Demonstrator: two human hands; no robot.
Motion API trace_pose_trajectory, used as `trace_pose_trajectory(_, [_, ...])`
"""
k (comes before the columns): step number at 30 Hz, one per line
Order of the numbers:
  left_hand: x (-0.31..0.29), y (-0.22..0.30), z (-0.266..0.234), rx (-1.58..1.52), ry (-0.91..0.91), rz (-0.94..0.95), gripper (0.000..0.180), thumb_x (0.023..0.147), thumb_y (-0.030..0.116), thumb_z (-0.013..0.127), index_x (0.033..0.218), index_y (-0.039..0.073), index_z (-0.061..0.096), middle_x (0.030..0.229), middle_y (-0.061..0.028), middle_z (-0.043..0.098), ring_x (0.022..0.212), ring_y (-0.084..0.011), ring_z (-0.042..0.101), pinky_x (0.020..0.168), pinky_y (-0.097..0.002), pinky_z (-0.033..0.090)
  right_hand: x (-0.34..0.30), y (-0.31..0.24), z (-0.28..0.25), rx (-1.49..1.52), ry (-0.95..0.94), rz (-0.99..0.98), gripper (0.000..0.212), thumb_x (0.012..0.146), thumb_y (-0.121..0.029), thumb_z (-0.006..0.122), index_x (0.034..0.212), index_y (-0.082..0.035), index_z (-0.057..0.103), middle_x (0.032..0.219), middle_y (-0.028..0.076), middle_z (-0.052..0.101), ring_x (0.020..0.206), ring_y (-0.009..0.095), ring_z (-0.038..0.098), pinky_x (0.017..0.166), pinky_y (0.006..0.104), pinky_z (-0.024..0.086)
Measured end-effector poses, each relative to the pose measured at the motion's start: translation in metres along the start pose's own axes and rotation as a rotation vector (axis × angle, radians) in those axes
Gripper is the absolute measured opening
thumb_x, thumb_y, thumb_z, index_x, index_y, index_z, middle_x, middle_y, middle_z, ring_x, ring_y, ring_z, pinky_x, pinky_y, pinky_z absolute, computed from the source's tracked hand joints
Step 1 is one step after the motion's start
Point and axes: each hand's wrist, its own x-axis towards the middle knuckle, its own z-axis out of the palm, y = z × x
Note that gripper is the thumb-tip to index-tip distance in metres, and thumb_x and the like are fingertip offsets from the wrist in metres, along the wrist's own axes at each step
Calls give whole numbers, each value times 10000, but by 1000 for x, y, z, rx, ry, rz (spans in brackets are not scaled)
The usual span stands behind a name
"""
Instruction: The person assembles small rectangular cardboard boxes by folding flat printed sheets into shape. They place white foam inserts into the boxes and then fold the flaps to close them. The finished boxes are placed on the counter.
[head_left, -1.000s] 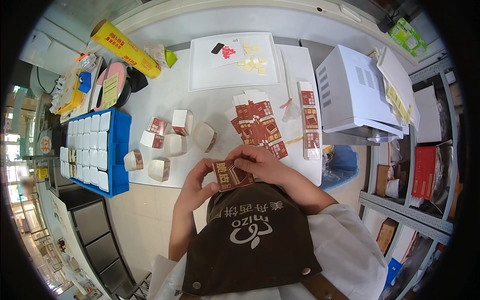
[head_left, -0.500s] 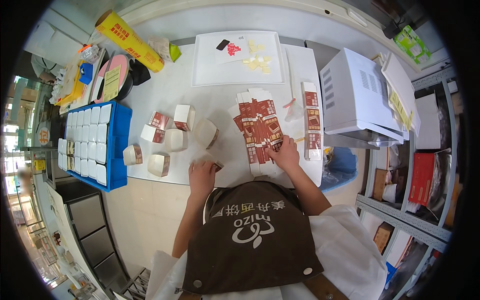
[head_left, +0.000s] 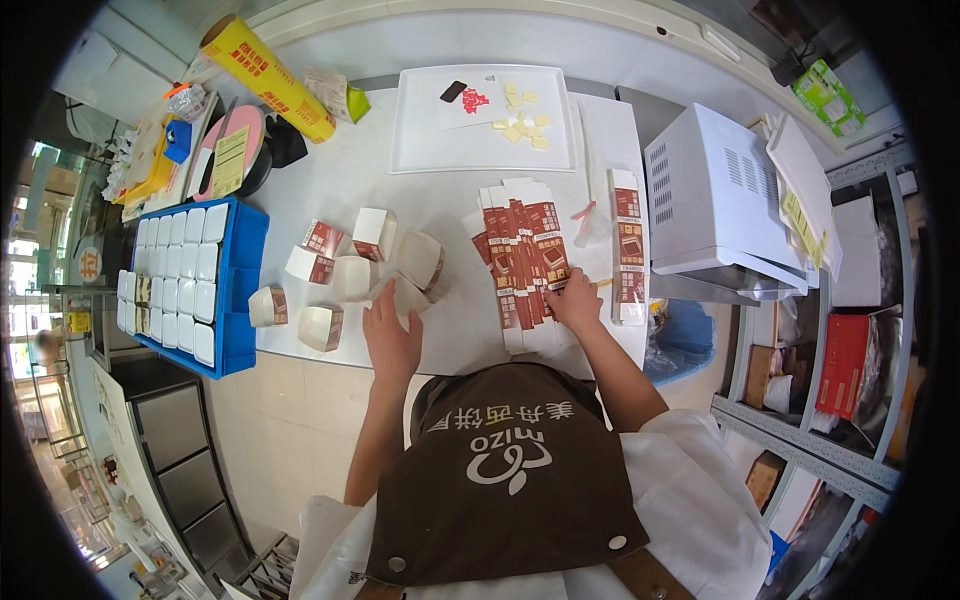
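Near the table's front edge my left hand (head_left: 393, 338) grips the near side of an open paper box (head_left: 408, 297), thumb and fingers apart around it. That box stands against a larger open box (head_left: 420, 256). To the right lies a fanned stack of flat red-and-white cartons (head_left: 522, 260). My right hand (head_left: 577, 302) is at the stack's near right edge, fingers bent and pinching the edge of a flat carton. Several formed boxes stand left of my left hand, among them a white-topped one (head_left: 373, 234) and a tilted one (head_left: 320, 327).
A blue crate (head_left: 243, 290) of white lidded containers sits at the left edge. Behind lies a white tray (head_left: 420, 150) with small pale yellow pieces. A row of upright cartons (head_left: 630, 250) and a white appliance (head_left: 715, 200) are at right. A yellow roll (head_left: 270, 80) lies back left.
My left hand has moved forward and left, bringing a small box up to the group of formed boxes. My right hand stays at the carton stack, its fingers slightly shifted.
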Motion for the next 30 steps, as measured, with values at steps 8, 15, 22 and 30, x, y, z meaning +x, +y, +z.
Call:
trace_pose_trajectory(8, [-9, 25, -1, -145, -110, 5, 625, 842, 100, 656, 1417, 28, 424, 1292, -199, 560, 1176, -388, 525, 1017, -466, 413, 2, 5, 1, 109, -9, -56, 629, 781, -352, 753, 1280, -83, 480, 1243, 153, 534, 1146, 389, 547, 930, 528, 481])
trace_pose_trajectory(15, [-10, 40, -6, -202, -160, 38, 617, 849, 105, 654, 1418, 34, 426, 1274, -195, 567, 1126, -364, 553, 988, -466, 430, -7, 14, -4, 263, 21, -181, 707, 771, -270, 733, 1392, -115, 432, 1273, 203, 522, 1139, 395, 551, 930, 519, 485])
trace_pose_trajectory(22, [-16, 45, -4, -216, -222, 74, 583, 859, 102, 657, 1399, 39, 447, 1263, -179, 585, 1060, -338, 612, 922, -436, 491, -19, 12, -5, 62, 100, -149, 705, 787, -288, 745, 1395, -123, 429, 1296, 170, 505, 1151, 377, 552, 937, 513, 482])
trace_pose_trajectory(30, [-25, 45, -6, -192, -330, 99, 497, 883, 179, 646, 1341, 40, 512, 1219, -185, 600, 1115, -380, 564, 995, -463, 426, -18, 10, -3, 51, 35, -130, 718, 781, -241, 752, 1404, -164, 405, 1284, 160, 495, 1136, 372, 564, 908, 516, 500])
